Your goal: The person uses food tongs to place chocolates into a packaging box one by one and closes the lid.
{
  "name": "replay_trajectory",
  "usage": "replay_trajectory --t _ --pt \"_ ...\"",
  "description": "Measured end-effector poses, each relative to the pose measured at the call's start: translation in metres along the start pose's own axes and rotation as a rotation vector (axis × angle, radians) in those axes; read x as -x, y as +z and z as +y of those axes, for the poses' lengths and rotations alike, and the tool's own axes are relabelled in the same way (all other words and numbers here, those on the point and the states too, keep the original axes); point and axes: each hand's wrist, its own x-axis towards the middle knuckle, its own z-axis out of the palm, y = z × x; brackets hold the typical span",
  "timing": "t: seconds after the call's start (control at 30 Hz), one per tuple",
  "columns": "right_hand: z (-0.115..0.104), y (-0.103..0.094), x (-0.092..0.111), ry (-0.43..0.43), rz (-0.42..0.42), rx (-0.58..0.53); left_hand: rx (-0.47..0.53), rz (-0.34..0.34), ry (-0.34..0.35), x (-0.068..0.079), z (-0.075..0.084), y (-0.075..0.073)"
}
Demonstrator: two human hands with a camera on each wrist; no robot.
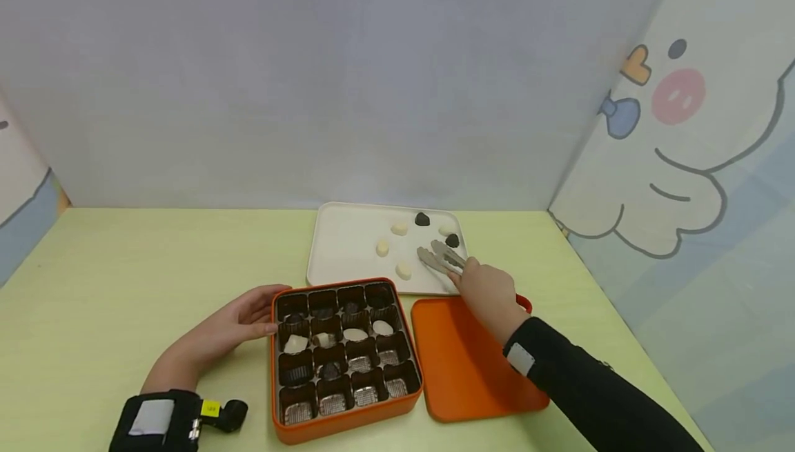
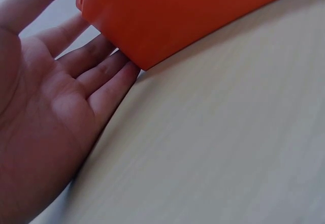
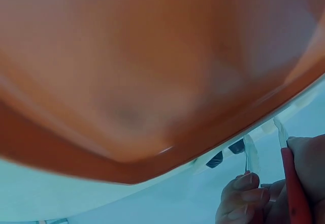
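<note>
Six lumps (image 1: 399, 229), seemingly, on tray (image 1: 344, 245) (two dark), right hand (image 1: 491, 293) gripping tongs (image 1: 447, 254)

The box (image 1: 348, 430) is set on the table (image 1: 155, 266), its 10 o'clock side touched by the left grip (image 1: 232, 321). The lid (image 1: 475, 376) is laid just beside it at 3 o'clock; the tray (image 1: 344, 241) is placed beyond it towards 12. Loose pieces (image 1: 404, 271) are spread on the tray, with tongs (image 1: 435, 263) held over its 4 o'clock part (by the right grip (image 1: 491, 293)). Other pieces (image 1: 355, 335) are seated in box compartments, chiefly towards 12.
</note>
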Motion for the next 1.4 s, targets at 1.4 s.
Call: replay_trajectory --t 1.4 --pt "-0.032 0.006 -0.077 0.135 -0.056 -0.124 -0.010 0.009 -0.018 0.003 0.005 0.003"
